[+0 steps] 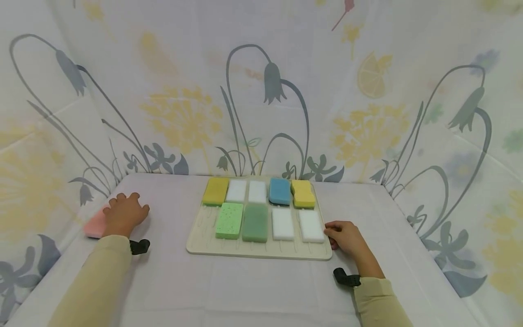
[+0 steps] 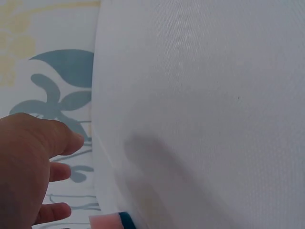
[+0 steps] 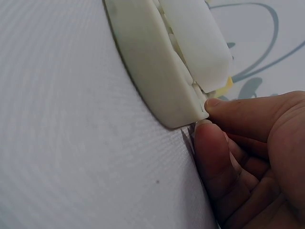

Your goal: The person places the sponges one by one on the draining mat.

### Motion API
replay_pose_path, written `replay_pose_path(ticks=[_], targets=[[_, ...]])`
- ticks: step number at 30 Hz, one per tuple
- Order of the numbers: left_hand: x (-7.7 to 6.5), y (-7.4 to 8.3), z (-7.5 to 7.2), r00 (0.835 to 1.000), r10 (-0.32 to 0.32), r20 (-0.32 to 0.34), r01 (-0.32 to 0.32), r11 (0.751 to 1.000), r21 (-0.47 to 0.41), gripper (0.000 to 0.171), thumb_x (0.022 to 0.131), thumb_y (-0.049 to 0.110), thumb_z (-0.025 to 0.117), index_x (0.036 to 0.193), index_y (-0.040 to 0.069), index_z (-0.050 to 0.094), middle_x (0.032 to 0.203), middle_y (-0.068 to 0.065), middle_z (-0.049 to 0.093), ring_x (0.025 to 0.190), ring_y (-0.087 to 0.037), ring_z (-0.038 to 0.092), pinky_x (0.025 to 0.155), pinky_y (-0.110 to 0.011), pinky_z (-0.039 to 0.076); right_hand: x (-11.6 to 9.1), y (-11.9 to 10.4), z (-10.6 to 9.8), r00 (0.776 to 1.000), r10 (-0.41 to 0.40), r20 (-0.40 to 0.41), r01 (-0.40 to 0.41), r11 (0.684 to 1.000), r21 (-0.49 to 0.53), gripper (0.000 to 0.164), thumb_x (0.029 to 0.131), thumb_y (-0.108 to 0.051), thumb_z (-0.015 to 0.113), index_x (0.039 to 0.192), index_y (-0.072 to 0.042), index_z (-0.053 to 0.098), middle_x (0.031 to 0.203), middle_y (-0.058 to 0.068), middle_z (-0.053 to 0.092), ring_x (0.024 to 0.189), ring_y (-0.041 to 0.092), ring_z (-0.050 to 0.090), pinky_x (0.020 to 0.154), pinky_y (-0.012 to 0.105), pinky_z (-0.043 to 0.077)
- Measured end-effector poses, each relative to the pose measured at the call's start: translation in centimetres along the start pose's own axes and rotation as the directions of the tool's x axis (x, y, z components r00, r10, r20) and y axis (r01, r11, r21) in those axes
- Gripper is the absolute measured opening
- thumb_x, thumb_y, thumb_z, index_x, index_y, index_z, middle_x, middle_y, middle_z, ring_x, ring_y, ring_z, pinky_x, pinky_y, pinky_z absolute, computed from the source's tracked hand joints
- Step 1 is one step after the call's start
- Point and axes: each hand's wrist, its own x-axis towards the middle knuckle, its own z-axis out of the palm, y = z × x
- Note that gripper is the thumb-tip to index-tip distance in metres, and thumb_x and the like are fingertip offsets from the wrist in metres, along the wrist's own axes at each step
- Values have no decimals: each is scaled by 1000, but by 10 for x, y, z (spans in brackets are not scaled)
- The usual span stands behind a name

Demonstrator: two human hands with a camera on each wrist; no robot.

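At the left side, my left hand (image 1: 124, 214) hovers with spread, loosely bent fingers over a pink sponge (image 1: 96, 223) that has a dark underside. The left wrist view shows the thumb and fingertips of the left hand (image 2: 28, 167) apart from the sponge (image 2: 106, 221), of which only a corner is visible. My right hand (image 1: 348, 237) pinches the right edge of a cream tray (image 1: 204, 246). Up close, thumb and forefinger of the right hand (image 3: 257, 157) grip the tray's rim (image 3: 147, 67), beside a white sponge (image 3: 200, 45).
Two rows of sponges lie on the tray, among them a light green one (image 1: 229, 221), a darker green one (image 1: 255, 222), a blue one (image 1: 279, 191), two yellowish ones and several white ones. Behind the white-covered table (image 1: 261, 290) hangs a flower-patterned cloth (image 1: 261, 91).
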Motion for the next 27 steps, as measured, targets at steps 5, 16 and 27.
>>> replay_pose_path(ticks=[5, 16, 27], targets=[[-9, -12, -6, 999, -39, 18, 39, 999, -10, 63, 92, 34, 44, 137, -10, 32, 128, -47, 28, 113, -64, 27, 85, -72, 27, 0, 0, 1, 1000, -2, -1, 2, 1000, 6, 35, 94, -18, 62, 121, 3, 63, 81, 8, 66, 63, 14, 62, 58, 29, 55], [-14, -42, -8, 989, -137, 49, 140, 988, -59, 63, 89, 29, 41, 132, -14, 27, 120, -51, 26, 108, -69, 25, 86, -79, 21, 0, 0, 1, 1000, 6, -4, -6, 1000, 2, 34, 93, -17, 62, 120, 3, 63, 83, 9, 67, 65, 13, 62, 58, 28, 55], [-18, -60, -6, 984, -146, 99, 154, 985, -77, 70, 92, 36, 46, 133, -16, 22, 116, -52, 31, 103, -66, 33, 81, -71, 29, -1, 0, 2, 1000, 2, -5, -2, 1000, -3, 34, 93, -17, 62, 120, 3, 63, 82, 8, 67, 64, 14, 62, 58, 29, 55]])
